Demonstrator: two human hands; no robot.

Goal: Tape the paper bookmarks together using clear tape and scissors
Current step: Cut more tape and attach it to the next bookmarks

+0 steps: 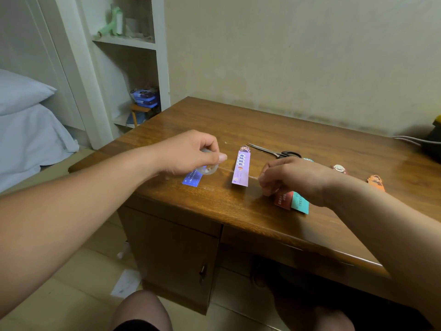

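Observation:
My left hand (191,154) grips a small roll of clear tape (208,169) just above the wooden desk (238,120). A blue bookmark (192,179) lies partly under that hand. My right hand (291,176) is pinched shut, and a faint strip of tape seems to stretch from the roll to its fingertips. A purple bookmark (241,169) lies flat between the hands, under the strip. A red bookmark (282,200) and a teal bookmark (299,204) lie side by side, half hidden beneath my right hand. The scissors (276,151) rest closed behind it.
An orange bookmark (375,182) and a bookmark with a white cartoon head (340,168) lie right of my right wrist. A black object with cables (433,144) sits at the desk's far right. A white shelf (133,68) and a bed (26,130) stand to the left.

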